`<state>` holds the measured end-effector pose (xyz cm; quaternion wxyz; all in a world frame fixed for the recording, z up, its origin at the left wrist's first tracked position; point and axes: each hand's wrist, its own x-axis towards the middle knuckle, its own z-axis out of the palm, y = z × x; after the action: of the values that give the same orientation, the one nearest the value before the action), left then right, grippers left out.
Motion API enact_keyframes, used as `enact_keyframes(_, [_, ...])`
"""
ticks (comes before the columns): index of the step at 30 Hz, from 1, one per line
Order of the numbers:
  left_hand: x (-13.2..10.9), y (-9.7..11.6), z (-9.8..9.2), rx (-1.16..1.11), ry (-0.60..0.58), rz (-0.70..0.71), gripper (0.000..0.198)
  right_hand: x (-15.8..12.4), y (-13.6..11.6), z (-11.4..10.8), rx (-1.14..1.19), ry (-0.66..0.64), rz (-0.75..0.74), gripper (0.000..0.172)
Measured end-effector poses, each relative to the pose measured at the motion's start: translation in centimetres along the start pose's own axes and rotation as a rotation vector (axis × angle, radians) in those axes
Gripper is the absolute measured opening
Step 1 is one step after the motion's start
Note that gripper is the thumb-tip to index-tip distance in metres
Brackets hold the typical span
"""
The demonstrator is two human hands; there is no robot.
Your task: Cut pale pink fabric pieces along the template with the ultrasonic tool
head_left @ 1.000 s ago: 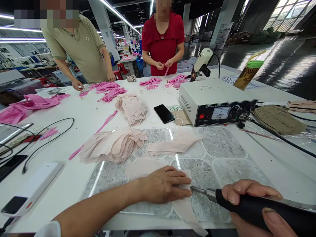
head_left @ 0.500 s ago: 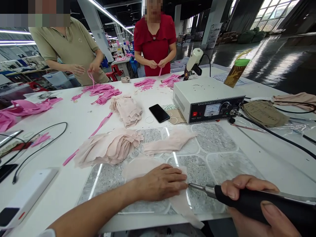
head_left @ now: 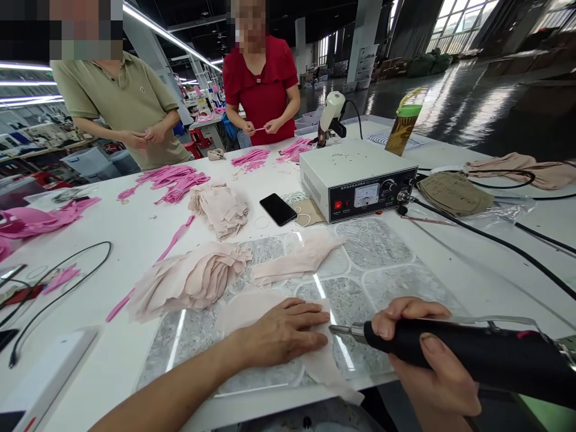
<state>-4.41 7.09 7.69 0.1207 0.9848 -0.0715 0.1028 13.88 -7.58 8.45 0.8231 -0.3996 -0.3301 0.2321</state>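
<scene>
My left hand [head_left: 288, 333] lies flat, fingers stretched out, on a thin pale pink fabric piece [head_left: 324, 366]. That piece rests on a grey marbled mat [head_left: 391, 291], and its lower end hangs past the table's front edge. In my right hand [head_left: 443, 366] is an ultrasonic cutter [head_left: 490, 354] with a thick black handle and a narrow metal tip. The tip points left at the fabric's edge, close beside my left fingertips; whether it touches the cloth I cannot tell. Beyond my left hand are a fanned fabric stack [head_left: 191, 279] and a loose cut piece [head_left: 299, 258].
A control box [head_left: 360, 180] with a cable stands behind the mat, a phone [head_left: 278, 209] beside it. Farther off are another fabric pile [head_left: 220, 207], pink straps [head_left: 173, 180] and a bottle [head_left: 404, 129]. Two people handle strips across the table. A white power bank-like block [head_left: 49, 378] lies left.
The view has shifted, so most things appear farther left. My right hand and the cutter have moved slightly, showing more of the handle. The left co-worker's hands have come together.
</scene>
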Motion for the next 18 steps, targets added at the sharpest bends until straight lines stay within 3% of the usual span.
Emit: enact_keyframes(18, [-0.2,-0.4,0.1,0.001,0.004,0.031,0.028,-0.5,-1.3,0.2,0.03,-0.041,0.062,0.013])
